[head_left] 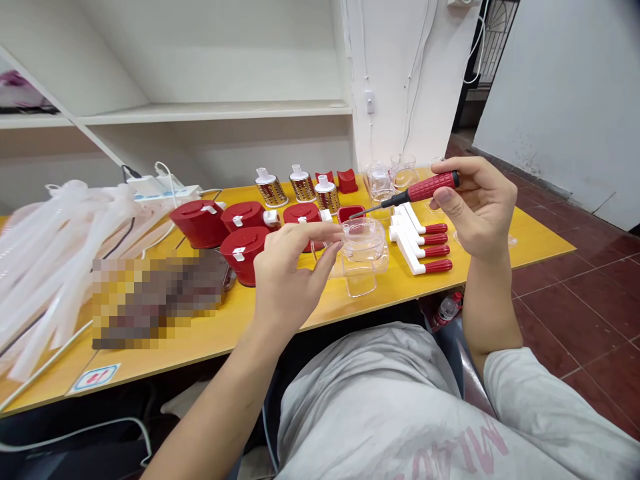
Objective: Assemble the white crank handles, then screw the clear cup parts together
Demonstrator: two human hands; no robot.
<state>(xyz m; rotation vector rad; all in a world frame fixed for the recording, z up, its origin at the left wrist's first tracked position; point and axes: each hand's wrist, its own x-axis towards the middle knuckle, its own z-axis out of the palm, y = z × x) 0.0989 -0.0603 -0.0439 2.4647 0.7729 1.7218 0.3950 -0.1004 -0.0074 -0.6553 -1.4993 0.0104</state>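
Observation:
My right hand [485,207] grips a screwdriver [433,187] by its red and black handle. The thin shaft points left and down, its tip just over the rim of a clear plastic housing [364,248]. Thumb and forefinger of my left hand [293,267] pinch that housing at its left edge, above the front of the table. Under the housing hangs a clear squared-off part. Behind it sits a small red tray [351,213], partly covered; its contents are too small to make out. White crank handles with red grips [423,243] lie to the right of the housing.
Several red bases [197,223] stand left of the housing. Drum-shaped graters [271,188] and more clear housings [404,173] line the back of the yellow table [520,233]. Plastic bags [70,227], a power strip [167,193] and a pixelated item [165,300] occupy the left.

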